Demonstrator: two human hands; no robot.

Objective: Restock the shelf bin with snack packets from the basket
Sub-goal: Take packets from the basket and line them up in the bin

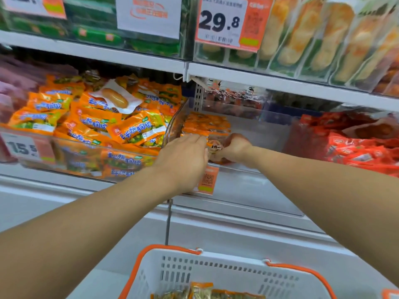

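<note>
Nearest the head camera sits a white basket [218, 275] with an orange rim, and a few snack packets [201, 291] lie at its bottom edge of view. Both bare forearms reach forward from it to the middle shelf. At the front of the clear shelf bin [259, 130], the left hand [183, 156] and the right hand [234, 147] meet on one small orange packet [214, 147]. The left hand's fingers are drawn together and pinch the packet's left end; the right hand is curled round its right end, knuckles up. More orange packets [206, 124] lie stacked in the bin's left rear part, and much of its floor shows bare. An orange tag [207, 180] hangs on the bin's front, just below the hands. Left of it, a fuller bin holds orange corn-printed packets [133, 128], with one pale sausage packet [116, 97] on top. To the right lie red packets [356, 147]. Above hangs a price card [224, 20] reading 29.8.
</note>
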